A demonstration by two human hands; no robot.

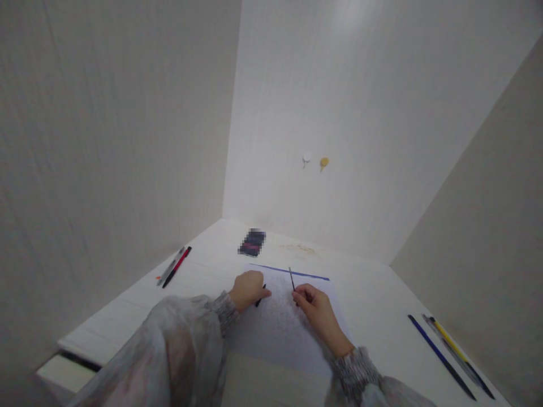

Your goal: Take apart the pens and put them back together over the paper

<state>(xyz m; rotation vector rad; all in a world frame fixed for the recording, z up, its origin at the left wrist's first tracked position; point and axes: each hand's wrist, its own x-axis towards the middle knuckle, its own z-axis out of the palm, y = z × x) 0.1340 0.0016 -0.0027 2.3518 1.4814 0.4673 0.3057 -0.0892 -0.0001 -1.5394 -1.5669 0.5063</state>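
Note:
A sheet of paper [280, 322] with a blue far edge lies on the white desk [373, 294] in front of me. My right hand [316, 311] rests on the sheet, its fingers pinched round a thin dark pen [292, 279] that points up and away. My left hand [248, 289] sits curled on the sheet's left part, closed on a small dark object [260, 298], perhaps a pen cap, whose tip shows at the fingers. Patterned sleeves cover both forearms.
Two pens, one grey and one red and black [175, 267], lie at the desk's left. Several long pens [449, 353] lie at the right. A blurred dark object [252, 242] sits behind the sheet. White walls enclose the desk; two small hooks [315, 162] hang on the far wall.

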